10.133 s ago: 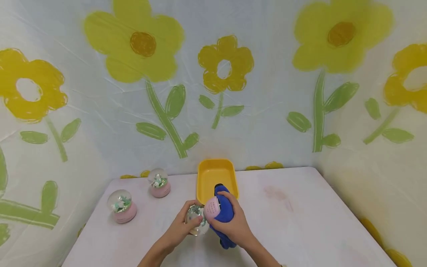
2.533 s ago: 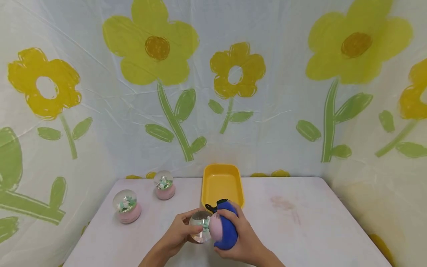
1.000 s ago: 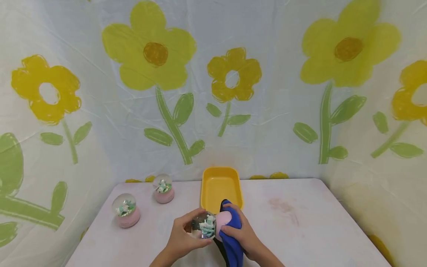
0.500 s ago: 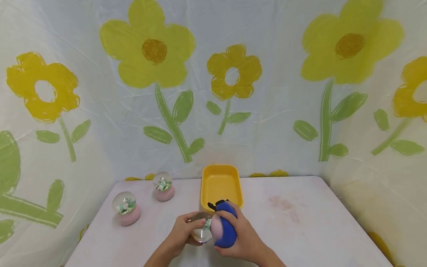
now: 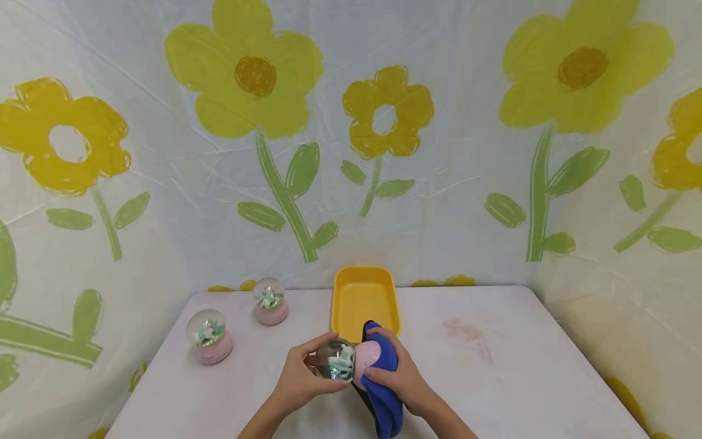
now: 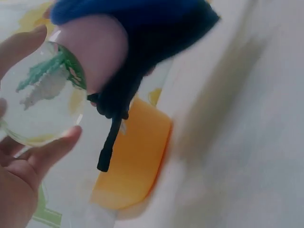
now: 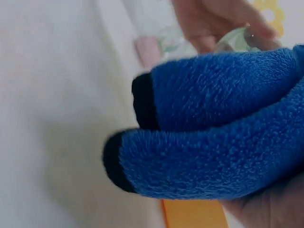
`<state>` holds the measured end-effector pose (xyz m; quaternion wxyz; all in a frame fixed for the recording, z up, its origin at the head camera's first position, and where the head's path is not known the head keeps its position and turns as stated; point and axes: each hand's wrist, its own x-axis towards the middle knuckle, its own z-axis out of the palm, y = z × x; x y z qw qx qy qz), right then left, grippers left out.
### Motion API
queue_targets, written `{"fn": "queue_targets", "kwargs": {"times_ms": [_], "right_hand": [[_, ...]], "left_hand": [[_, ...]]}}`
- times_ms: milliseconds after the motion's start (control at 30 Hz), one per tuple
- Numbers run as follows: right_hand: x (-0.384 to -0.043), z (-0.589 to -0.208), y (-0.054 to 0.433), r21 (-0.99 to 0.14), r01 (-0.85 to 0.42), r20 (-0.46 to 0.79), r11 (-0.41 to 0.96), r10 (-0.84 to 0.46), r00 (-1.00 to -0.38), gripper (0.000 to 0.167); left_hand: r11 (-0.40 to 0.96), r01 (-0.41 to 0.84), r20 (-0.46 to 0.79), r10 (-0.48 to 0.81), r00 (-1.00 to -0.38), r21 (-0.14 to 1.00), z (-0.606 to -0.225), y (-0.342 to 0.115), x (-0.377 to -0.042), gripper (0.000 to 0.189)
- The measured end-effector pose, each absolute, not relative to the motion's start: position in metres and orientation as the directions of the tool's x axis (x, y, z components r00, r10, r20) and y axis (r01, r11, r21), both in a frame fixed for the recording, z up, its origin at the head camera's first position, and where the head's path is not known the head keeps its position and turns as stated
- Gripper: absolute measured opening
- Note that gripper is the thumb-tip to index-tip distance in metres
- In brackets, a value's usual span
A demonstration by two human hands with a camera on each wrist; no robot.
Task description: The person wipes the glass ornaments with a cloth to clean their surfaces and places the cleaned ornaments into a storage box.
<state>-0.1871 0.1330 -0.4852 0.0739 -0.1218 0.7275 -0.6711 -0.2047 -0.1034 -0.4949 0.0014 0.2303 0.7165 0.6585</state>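
My left hand (image 5: 296,378) holds a snow globe (image 5: 336,360) by its clear ball, thumb and fingers on opposite sides of the glass. White and green figures show inside the ball, which lies sideways with its pink base (image 5: 368,358) toward the right. A blue towel (image 5: 388,408) with black edging is wrapped over the base, gripped there by my right hand (image 5: 404,373). In the left wrist view the towel's dark loop (image 6: 109,147) hangs below the base. Folded layers of fuzzy towel (image 7: 213,161) fill the right wrist view and hide most of the right hand.
Two more snow globes, one nearer (image 5: 211,338) and one farther back (image 5: 270,302), stand upright at the table's left. A yellow tray (image 5: 341,305) sits at the back edge, just beyond the hands. Flower-printed cloth walls (image 5: 439,183) enclose the table (image 5: 493,366).
Since half a second ago the hands have twisted, turning the globe's figures into view and swinging the towel's loose end downward. The pose resembles that of one second ago. Tray and standing globes stay put.
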Motion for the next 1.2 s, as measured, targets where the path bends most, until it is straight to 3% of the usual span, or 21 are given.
{"fn": "queue_targets", "kwargs": {"times_ms": [100, 233, 367, 500, 667, 767, 867, 1000, 1100, 1200], "right_hand": [[-0.186, -0.483, 0.13, -0.999, 0.007, -0.016, 0.037, -0.251, -0.968, 0.064], [-0.181, -0.486, 0.124, -0.997, -0.056, 0.041, 0.062, -0.222, -0.974, 0.068], [-0.179, -0.49, 0.123, -0.945, -0.274, 0.231, 0.178, -0.23, -0.946, 0.077], [-0.18, -0.486, 0.126, -0.823, -0.476, 0.387, 0.31, -0.306, -0.87, 0.081], [-0.184, -0.481, 0.13, -0.62, -0.65, 0.493, 0.439, -0.427, -0.758, 0.078], [-0.186, -0.479, 0.131, -0.545, -0.69, 0.52, 0.477, -0.454, -0.724, 0.078], [-0.19, -0.483, 0.131, -0.562, -0.683, 0.514, 0.466, -0.45, -0.73, 0.079], [-0.197, -0.492, 0.133, -0.706, -0.592, 0.442, 0.388, -0.411, -0.797, 0.081], [-0.198, -0.497, 0.138, -0.867, -0.418, 0.303, 0.271, -0.379, -0.874, 0.076], [-0.197, -0.498, 0.142, -0.971, -0.202, 0.139, 0.127, -0.384, -0.913, 0.068]], "left_hand": [[0.043, 0.452, 0.414, 0.332, -0.848, 0.891, -0.497, -0.104, -0.204, 0.07], [0.023, 0.436, 0.407, 0.323, -0.855, 0.899, -0.499, -0.105, -0.202, 0.069], [0.0, 0.292, 0.275, 0.336, -0.901, 0.956, -0.495, -0.106, -0.204, 0.067], [0.02, 0.107, 0.093, 0.356, -0.93, 0.994, -0.49, -0.109, -0.211, 0.064], [-0.068, -0.171, -0.127, 0.426, -0.896, 0.983, -0.491, -0.111, -0.217, 0.054], [-0.101, -0.247, -0.177, 0.448, -0.876, 0.964, -0.493, -0.11, -0.218, 0.052], [-0.088, -0.195, -0.143, 0.408, -0.902, 0.977, -0.494, -0.108, -0.217, 0.055], [-0.008, 0.001, 0.003, 0.33, -0.944, 1.0, -0.496, -0.106, -0.213, 0.064], [0.058, 0.191, 0.163, 0.321, -0.933, 0.98, -0.499, -0.104, -0.208, 0.069], [0.068, 0.362, 0.319, 0.346, -0.883, 0.93, -0.505, -0.104, -0.203, 0.071]]}}
